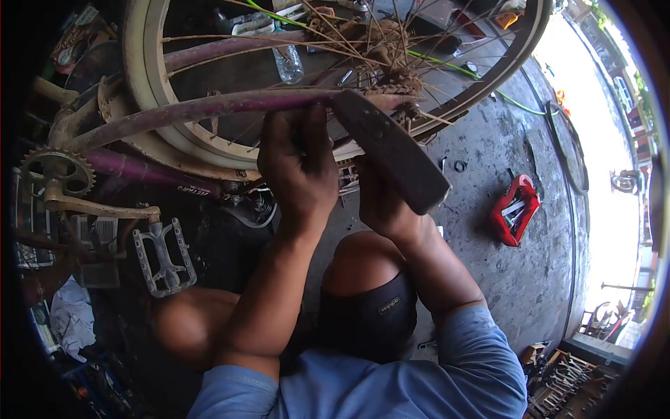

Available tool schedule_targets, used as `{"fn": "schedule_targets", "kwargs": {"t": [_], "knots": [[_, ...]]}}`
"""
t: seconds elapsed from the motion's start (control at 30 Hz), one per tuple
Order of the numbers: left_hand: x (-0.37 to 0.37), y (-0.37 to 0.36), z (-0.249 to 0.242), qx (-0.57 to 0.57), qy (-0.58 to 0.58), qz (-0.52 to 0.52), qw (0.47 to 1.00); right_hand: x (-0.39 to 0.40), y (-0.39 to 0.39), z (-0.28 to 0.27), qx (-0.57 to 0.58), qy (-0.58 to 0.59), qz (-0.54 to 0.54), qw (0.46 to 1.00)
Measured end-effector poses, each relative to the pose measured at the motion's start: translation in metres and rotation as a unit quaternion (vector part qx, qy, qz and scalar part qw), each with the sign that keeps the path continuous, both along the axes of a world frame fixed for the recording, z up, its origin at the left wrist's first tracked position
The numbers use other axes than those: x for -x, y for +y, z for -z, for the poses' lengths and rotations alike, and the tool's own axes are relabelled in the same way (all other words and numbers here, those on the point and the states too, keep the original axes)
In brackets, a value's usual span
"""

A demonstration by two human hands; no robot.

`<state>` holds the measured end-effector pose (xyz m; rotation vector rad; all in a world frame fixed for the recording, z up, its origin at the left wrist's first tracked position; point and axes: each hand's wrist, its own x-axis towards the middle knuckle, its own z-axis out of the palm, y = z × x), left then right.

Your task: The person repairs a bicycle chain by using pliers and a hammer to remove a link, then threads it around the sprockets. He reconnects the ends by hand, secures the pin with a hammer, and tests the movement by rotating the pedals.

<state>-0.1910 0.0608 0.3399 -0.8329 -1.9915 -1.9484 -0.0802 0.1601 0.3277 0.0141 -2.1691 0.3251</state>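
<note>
A bicycle with a rusty spoked wheel (150,77) and a purple frame tube (209,105) fills the upper part of the view. My left hand (299,157) is at that tube, its fingers pressed together near a dark flat guard piece (394,150); anything between them is too small to make out. My right hand (384,202) is partly behind the guard piece, with its fingers hidden. The hub and sprocket (394,63) are just above the guard piece. At the left are the chainring (57,173) and a pedal (165,258).
A red tray (516,211) with metal parts lies on the floor at the right. Beyond the wheel are a clear plastic bottle (288,64) and a green hose (516,103). Many wrenches (569,380) lie at the lower right, a white cloth (72,318) at the lower left.
</note>
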Motion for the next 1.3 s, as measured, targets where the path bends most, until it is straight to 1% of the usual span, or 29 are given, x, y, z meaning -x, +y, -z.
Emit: {"fn": "schedule_targets", "kwargs": {"t": [0.03, 0.07, 0.17, 0.23, 0.27, 0.3, 0.37, 0.4, 0.43, 0.47, 0.53, 0.57, 0.63, 0.7, 0.77, 0.8, 0.83, 0.9, 0.93, 0.97, 1.03, 1.07, 1.1, 1.13, 1.17, 1.23, 1.27, 1.3], "knots": [[0.000, 0.000, -0.001, -0.023, -0.026, 0.026, 0.999, -0.002, 0.000, 0.001, -0.001, 0.001, 0.001, 1.000], [-0.001, 0.000, 0.001, -0.022, -0.027, 0.026, 0.999, -0.002, -0.001, -0.002, 0.021, -0.013, 0.001, 1.000], [0.001, 0.003, 0.005, -0.014, -0.007, 0.010, 1.000, 0.001, -0.002, -0.014, 0.085, -0.059, -0.006, 0.995], [0.000, 0.004, 0.005, -0.026, 0.029, -0.010, 0.999, -0.002, -0.004, -0.019, 0.129, -0.088, -0.009, 0.988], [0.001, 0.003, 0.002, -0.047, 0.001, 0.020, 0.999, 0.003, 0.003, -0.015, -0.003, -0.001, -0.019, 1.000], [0.000, 0.004, 0.000, -0.052, 0.009, 0.024, 0.998, 0.001, 0.006, -0.016, -0.009, 0.007, -0.016, 1.000], [-0.001, 0.006, 0.003, -0.058, -0.032, 0.019, 0.998, 0.000, 0.010, -0.024, 0.002, 0.052, -0.011, 0.999], [0.001, 0.007, 0.006, -0.058, -0.036, 0.016, 0.998, -0.006, 0.003, -0.028, -0.016, 0.026, 0.029, 0.999], [0.003, 0.007, 0.009, -0.049, -0.014, 0.011, 0.999, -0.004, 0.003, -0.025, -0.014, 0.022, 0.025, 0.999], [0.003, 0.005, 0.010, -0.038, 0.009, 0.008, 0.999, -0.005, 0.002, -0.021, 0.031, -0.034, 0.004, 0.999], [0.002, 0.003, 0.003, -0.029, 0.000, 0.010, 1.000, -0.005, 0.001, -0.017, 0.114, -0.135, -0.033, 0.984], [-0.001, 0.002, 0.000, -0.024, -0.011, 0.013, 1.000, -0.008, -0.001, -0.023, 0.113, -0.133, -0.031, 0.984], [-0.001, 0.001, -0.002, -0.019, -0.016, 0.017, 1.000, -0.012, -0.005, -0.037, -0.001, -0.076, -0.003, 0.997], [0.002, 0.001, 0.002, -0.010, -0.029, 0.015, 0.999, -0.003, -0.002, -0.015, 0.016, -0.062, -0.004, 0.998], [0.002, 0.005, 0.007, -0.037, 0.024, -0.003, 0.999, 0.001, 0.003, 0.005, 0.051, -0.026, 0.002, 0.998], [0.003, 0.004, 0.004, -0.046, -0.008, 0.019, 0.999, -0.002, 0.007, 0.001, 0.002, -0.012, -0.007, 1.000], [0.003, 0.003, -0.001, -0.052, 0.003, 0.025, 0.998, -0.005, 0.010, -0.004, -0.004, -0.001, -0.001, 1.000], [-0.002, -0.004, -0.007, 0.007, -0.053, 0.037, 0.998, -0.017, 0.012, -0.011, 0.071, 0.065, -0.014, 0.995], [-0.002, -0.002, -0.001, -0.017, -0.057, 0.048, 0.997, -0.043, 0.011, 0.002, 0.097, -0.049, 0.065, 0.992], [-0.004, -0.001, 0.000, -0.017, -0.055, 0.050, 0.997, -0.039, -0.001, 0.006, 0.264, 0.069, 0.048, 0.961], [-0.010, -0.001, -0.002, -0.011, -0.040, 0.017, 0.999, -0.053, 0.000, -0.006, 0.333, 0.114, 0.046, 0.935], [-0.013, -0.001, -0.003, -0.008, -0.033, 0.026, 0.999, -0.055, 0.001, -0.017, 0.335, 0.124, 0.052, 0.933], [-0.016, -0.002, -0.003, 0.037, 0.074, -0.016, 0.996, -0.057, 0.003, -0.027, 0.405, 0.126, 0.039, 0.905], [-0.021, -0.004, -0.003, 0.079, 0.181, -0.056, 0.979, -0.059, 0.005, -0.035, 0.472, 0.129, 0.027, 0.871], [-0.027, -0.006, -0.003, 0.078, 0.188, -0.043, 0.978, -0.064, 0.008, -0.042, 0.473, 0.141, 0.037, 0.869], [-0.040, -0.011, -0.003, 0.080, 0.080, 0.036, 0.993, -0.071, 0.022, -0.053, 0.561, 0.065, -0.038, 0.825], [-0.043, -0.012, -0.006, 0.081, 0.084, 0.044, 0.992, -0.059, 0.025, -0.055, 0.581, 0.145, -0.149, 0.787], [-0.045, -0.012, -0.010, 0.087, 0.096, 0.045, 0.991, -0.057, 0.036, -0.054, 0.581, 0.152, -0.147, 0.786]]}}
